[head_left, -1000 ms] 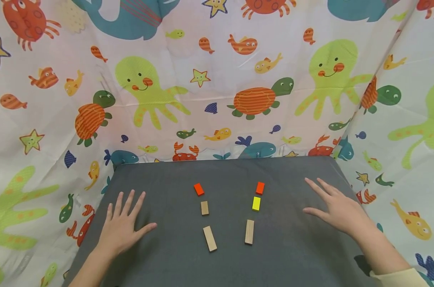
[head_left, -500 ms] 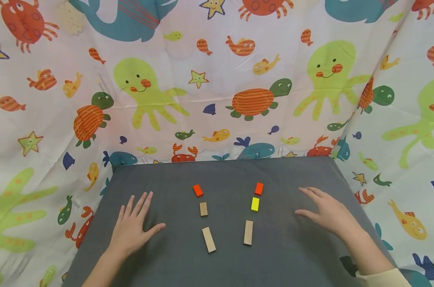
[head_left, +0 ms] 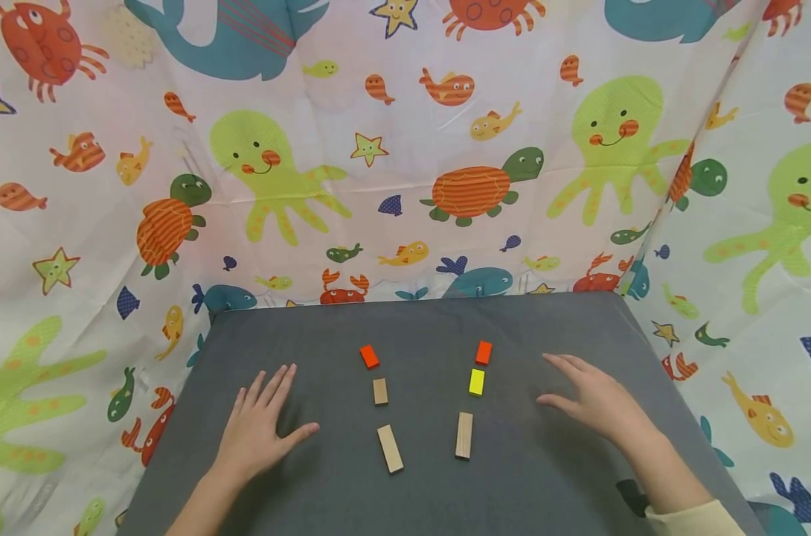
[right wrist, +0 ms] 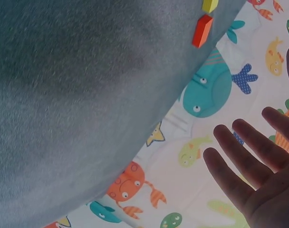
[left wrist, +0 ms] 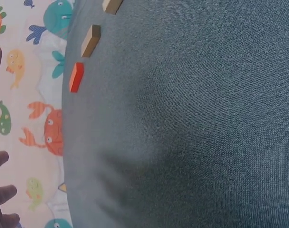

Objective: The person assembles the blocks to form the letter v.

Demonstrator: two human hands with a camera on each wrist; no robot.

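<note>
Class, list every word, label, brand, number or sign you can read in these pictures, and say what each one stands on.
None: no lettering or number can be read in any view.
The hanging cloth shows only printed sea creatures and stars.
The yellow block, two orange-red blocks and three wooden blocks show no writing; very tiny marks would be too small to tell.

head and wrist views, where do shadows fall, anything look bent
Head view: soft shadows on the grey tabletop beside the left hand and right hand; left wrist view: a blurry finger-like shadow low in frame, the tabletop's edge bowed; right wrist view: dim patch upper left, the edge curving, the hand dark against the brighter patterned backdrop.
</note>
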